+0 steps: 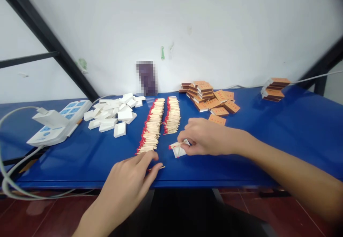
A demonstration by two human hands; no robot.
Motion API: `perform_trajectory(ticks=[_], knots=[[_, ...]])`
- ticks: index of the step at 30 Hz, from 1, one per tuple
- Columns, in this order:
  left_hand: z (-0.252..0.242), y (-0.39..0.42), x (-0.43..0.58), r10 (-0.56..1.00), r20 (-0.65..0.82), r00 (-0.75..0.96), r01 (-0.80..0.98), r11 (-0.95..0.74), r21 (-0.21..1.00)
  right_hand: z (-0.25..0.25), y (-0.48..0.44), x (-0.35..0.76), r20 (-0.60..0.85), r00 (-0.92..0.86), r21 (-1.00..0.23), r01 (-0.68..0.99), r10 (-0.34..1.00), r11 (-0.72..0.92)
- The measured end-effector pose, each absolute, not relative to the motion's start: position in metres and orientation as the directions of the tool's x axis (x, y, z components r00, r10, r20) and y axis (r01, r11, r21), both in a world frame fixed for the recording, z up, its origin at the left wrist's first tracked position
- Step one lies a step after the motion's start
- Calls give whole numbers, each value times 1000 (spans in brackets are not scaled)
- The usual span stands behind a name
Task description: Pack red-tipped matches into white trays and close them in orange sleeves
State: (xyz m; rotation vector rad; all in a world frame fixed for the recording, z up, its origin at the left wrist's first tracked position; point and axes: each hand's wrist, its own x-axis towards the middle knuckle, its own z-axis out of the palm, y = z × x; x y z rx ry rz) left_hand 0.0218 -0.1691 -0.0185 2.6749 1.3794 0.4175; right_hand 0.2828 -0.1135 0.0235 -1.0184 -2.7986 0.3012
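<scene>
Two long rows of red-tipped matches (152, 124) lie on the blue table (281, 130). My right hand (206, 137) is closed on a small white inner tray (179, 150) with a few matches in it, resting on the table just right of the rows. My left hand (134, 180) lies near the front edge with fingers closed over a few loose matches (158, 167) at the near end of the left row.
A heap of white inner trays (112, 114) lies at the left. Orange matchbox sleeves (211, 99) are piled behind my right hand, with another stack (274, 89) at far right. A white power strip (57, 121) with cables sits at the left edge.
</scene>
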Motion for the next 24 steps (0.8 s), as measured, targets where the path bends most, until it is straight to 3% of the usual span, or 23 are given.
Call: perform_trajectory(ticks=[5, 12, 24], knots=[[-21, -176, 4, 861, 97, 500, 812, -505, 292, 27, -107, 288, 20, -705, -285, 676, 709, 679], [-23, -174, 7, 858, 36, 512, 791, -488, 369, 22, -107, 289, -56, -731, -373, 647, 680, 665], [-31, -178, 16, 859, 40, 510, 820, -500, 279, 23, -109, 292, -20, -744, -352, 630, 668, 692]])
